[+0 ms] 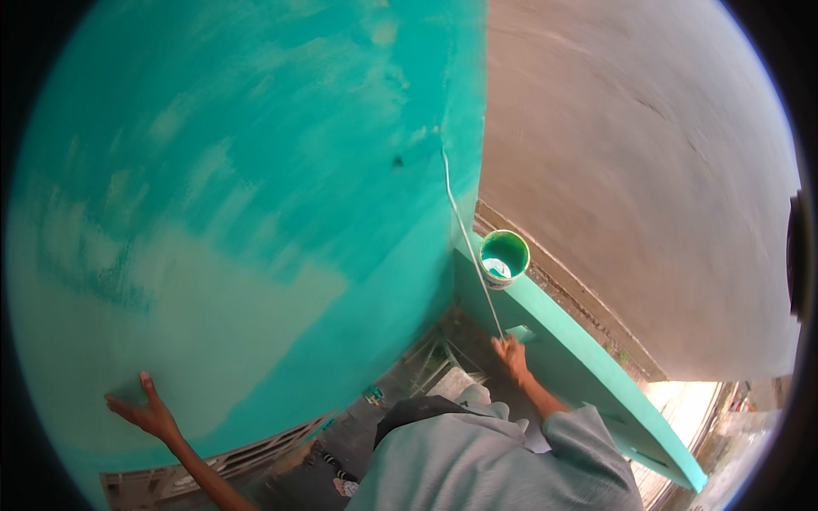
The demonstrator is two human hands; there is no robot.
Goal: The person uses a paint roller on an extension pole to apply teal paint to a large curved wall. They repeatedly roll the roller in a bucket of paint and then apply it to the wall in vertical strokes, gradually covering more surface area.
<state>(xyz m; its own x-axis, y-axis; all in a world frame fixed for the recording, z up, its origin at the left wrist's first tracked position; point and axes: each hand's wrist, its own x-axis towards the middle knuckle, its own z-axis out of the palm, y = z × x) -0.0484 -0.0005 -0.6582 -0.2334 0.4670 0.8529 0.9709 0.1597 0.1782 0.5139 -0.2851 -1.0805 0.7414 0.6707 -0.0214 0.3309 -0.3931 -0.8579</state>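
Observation:
My right hand (511,358) is closed around the lower end of a long, thin, pale rod or cable (470,246); which of the two I cannot tell. A bit of yellow shows at the grip. The upper end bends and meets a green-painted wall (300,211) near its corner. Past the rod stands a paint bucket (505,257) on a ledge, green inside with some whitish liquid at the bottom. My left hand (147,412) has its fingers apart and is at the lower left of the wall; whether it touches the surface is unclear.
The pale green parapet (594,345) runs down to the right beside my body. Beyond it rises a bare grey-brown wall (626,179). Below are a slatted vent opening (223,469), metal framing (431,361) and a small green item (373,395) on a dark floor.

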